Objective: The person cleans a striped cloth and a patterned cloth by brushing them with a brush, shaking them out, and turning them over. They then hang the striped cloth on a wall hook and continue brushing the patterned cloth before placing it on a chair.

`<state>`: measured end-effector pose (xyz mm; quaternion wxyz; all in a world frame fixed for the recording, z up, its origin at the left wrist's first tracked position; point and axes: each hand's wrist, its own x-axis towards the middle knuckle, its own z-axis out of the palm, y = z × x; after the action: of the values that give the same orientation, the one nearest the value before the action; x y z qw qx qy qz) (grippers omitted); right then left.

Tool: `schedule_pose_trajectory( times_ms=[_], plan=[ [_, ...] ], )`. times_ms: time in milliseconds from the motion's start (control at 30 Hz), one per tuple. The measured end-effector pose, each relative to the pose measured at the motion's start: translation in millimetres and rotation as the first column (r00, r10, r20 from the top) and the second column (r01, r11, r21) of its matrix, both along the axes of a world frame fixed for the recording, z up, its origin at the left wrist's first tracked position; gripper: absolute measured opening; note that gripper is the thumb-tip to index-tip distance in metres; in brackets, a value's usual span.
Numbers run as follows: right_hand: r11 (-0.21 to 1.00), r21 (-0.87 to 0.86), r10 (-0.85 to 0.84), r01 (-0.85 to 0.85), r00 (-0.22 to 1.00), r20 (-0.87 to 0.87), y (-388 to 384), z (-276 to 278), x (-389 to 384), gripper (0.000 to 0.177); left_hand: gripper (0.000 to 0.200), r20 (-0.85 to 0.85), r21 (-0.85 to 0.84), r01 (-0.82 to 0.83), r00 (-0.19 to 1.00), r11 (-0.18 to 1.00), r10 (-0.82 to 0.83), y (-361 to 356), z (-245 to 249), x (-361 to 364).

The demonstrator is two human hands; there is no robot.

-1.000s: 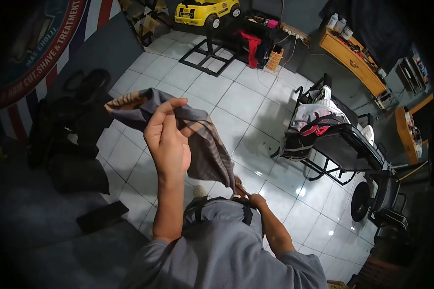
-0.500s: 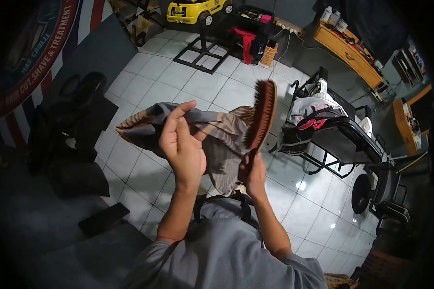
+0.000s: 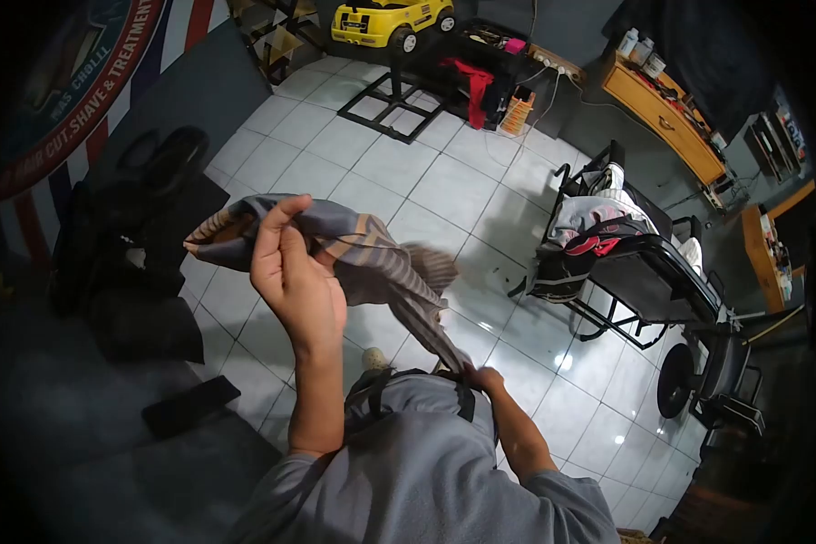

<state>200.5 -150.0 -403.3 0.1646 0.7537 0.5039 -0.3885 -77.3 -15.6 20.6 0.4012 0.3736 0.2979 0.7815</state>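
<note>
My left hand (image 3: 297,281) is raised and closed on a grey cloth (image 3: 363,231) with tan and striped patches. The cloth hangs in folds to the right and down towards my waist. Low beside my waist, my right hand (image 3: 488,379) is closed at the cloth's lower end. A dark reddish bit of the brush (image 3: 468,370) shows at its fingers; the bristles are hidden from view.
A black chair (image 3: 644,263) with clothes and a bag over it stands at the right. Behind are a black metal frame (image 3: 394,107), a yellow toy car (image 3: 390,23) and a wooden drawer shelf (image 3: 666,118). White tiles (image 3: 462,195) cover the floor.
My right hand has swung down towards my waist, and the upright brush has dropped mostly out of sight. My left hand has shifted left with the cloth, which now trails lower.
</note>
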Motion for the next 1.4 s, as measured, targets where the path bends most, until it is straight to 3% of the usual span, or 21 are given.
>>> schedule_pose_trajectory(
  times_ms=[100,200,233,300,333,367,433,533,567,633,667,767,867,967,1100,1167,1233,1267,1300,1367,1400],
  plan=[
    [0.998,-0.063,-0.008,0.002,0.994,-0.106,-30,-20,26,0.075,0.029,-0.086,-0.115,-0.012,0.996,0.993,0.002,5,7,-3],
    [0.971,0.118,-0.184,0.206,0.968,-0.172,-10,-20,23,0.087,0.030,-0.217,-0.279,0.144,0.954,0.949,-0.209,8,-8,1],
    [0.931,0.178,-0.271,0.318,0.931,-0.244,12,27,6,0.089,0.031,-0.289,-0.317,0.156,0.924,0.936,-0.252,4,-8,8],
    [0.837,0.408,-0.166,0.365,0.879,-0.447,49,106,-20,0.070,0.030,-0.420,-0.394,0.190,0.833,0.899,-0.360,3,-26,13],
    [0.615,0.496,0.017,0.614,0.618,-0.786,72,171,-48,0.061,0.030,-0.570,-0.431,0.181,0.705,0.884,-0.423,2,-35,15],
    [0.613,0.509,0.151,0.605,0.542,-0.826,83,213,-59,0.059,0.029,-0.697,-0.456,0.155,0.551,0.876,-0.460,2,-42,15],
    [0.566,0.590,0.414,0.575,0.421,-0.807,101,260,-78,0.051,0.030,-0.609,-0.492,0.254,0.583,0.833,-0.537,2,-52,18],
    [0.618,0.463,0.267,0.635,0.385,-0.884,101,266,-94,0.026,0.031,-0.435,-0.589,0.301,0.664,0.750,-0.608,3,-51,18],
    [0.611,0.512,0.272,0.603,0.447,-0.852,99,263,-92,0.024,0.032,-0.433,-0.544,0.320,0.684,0.776,-0.586,5,-55,13],
    [0.586,0.619,0.296,0.523,0.573,-0.764,96,263,-83,0.019,0.033,-0.628,-0.590,0.220,0.480,0.777,-0.612,11,-68,-10],
    [0.587,0.652,0.310,0.480,0.611,-0.728,92,271,-77,0.018,0.037,-0.769,-0.498,0.224,0.332,0.838,-0.546,5,-69,-17],
    [0.555,0.654,0.333,0.514,0.583,-0.741,90,259,-58,0.018,0.035,-0.848,-0.471,0.143,0.199,0.870,-0.492,-8,-87,-27],
    [0.607,0.669,0.295,0.429,0.660,-0.691,92,286,-53,0.019,0.025,-0.850,-0.480,-0.027,0.263,0.877,-0.457,-20,-114,-17],
    [0.580,0.733,0.296,0.355,0.746,-0.596,95,288,-49,0.021,0.019,-0.918,-0.368,-0.132,0.212,0.921,-0.336,-26,-107,-4],
    [0.528,0.797,0.223,0.291,0.859,-0.461,103,274,-45,0.026,0.016,-0.969,-0.205,0.146,0.105,0.968,-0.221,-19,-98,-4],
    [0.310,0.921,0.181,0.234,0.937,-0.299,110,267,-49,0.028,0.010,-0.962,-0.169,0.448,0.117,0.878,-0.245,-5,-103,0],
    [0.001,0.996,0.108,0.094,0.990,-0.094,120,265,-51,0.028,0.012,-0.753,-0.505,0.376,0.247,0.777,-0.609,-2,-101,15],
    [0.073,0.981,0.032,0.179,0.983,-0.182,117,270,-51,0.029,0.014,-0.707,-0.525,0.338,0.337,0.781,-0.621,2,-97,23],
    [0.266,0.893,-0.028,0.363,0.929,-0.369,111,285,-48,0.035,0.016,-0.657,-0.548,0.301,0.423,0.780,-0.624,5,-93,31],
    [0.295,0.498,-0.059,0.816,0.535,-0.843,102,287,-46,0.046,0.018,-0.563,-0.563,0.290,0.551,0.774,-0.616,11,-90,46],
    [0.365,0.303,0.023,0.880,0.316,-0.948,95,297,-45,0.049,0.019,-0.524,-0.551,0.309,0.595,0.775,-0.609,14,-89,53]
  ],
)
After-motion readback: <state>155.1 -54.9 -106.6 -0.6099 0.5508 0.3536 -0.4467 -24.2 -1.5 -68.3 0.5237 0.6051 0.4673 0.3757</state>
